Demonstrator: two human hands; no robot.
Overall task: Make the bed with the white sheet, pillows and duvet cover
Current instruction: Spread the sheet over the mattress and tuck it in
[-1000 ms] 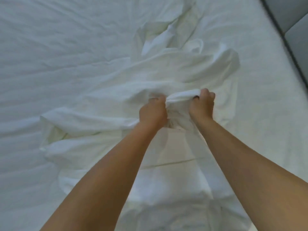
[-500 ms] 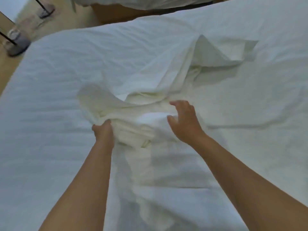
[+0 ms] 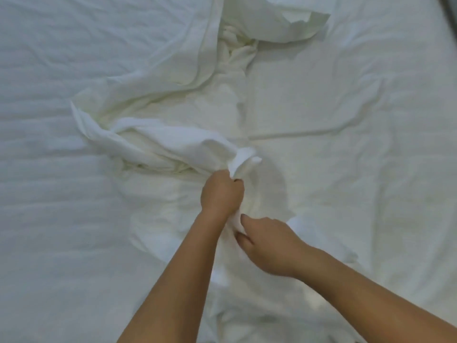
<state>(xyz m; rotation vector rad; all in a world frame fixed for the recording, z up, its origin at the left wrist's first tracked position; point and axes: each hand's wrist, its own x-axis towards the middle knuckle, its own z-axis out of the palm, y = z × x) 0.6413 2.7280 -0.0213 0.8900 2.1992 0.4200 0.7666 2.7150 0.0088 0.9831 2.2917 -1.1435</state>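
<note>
1. Both forearms enter from 6 o'clock and meet just below the middle of the view.
2. The right hand (image 3: 268, 246) is the nearer one, at about 5 o'clock from centre. Its thumb and fingers pinch a fold of the white cloth (image 3: 158, 147) where that fold runs down from the other hand.
3. The left hand (image 3: 221, 191) sits at centre, just beyond the right at its 11 o'clock. It is a closed fist clamped on a bunch of the same cloth, and a small tuft of fabric sticks up out of the fist at 1 o'clock.
4. From the fist, the cloth trails off toward 10 o'clock as a thick, rumpled roll lying on the bed (image 3: 49, 219).
5. Farther out, the cloth bends back and runs up toward 12 o'clock, ending in a crumpled heap with a loose flap near the top edge.
6. I cannot tell whether this cloth is the sheet or the duvet cover.
7. The bed surface is white and lightly creased all around.
</note>
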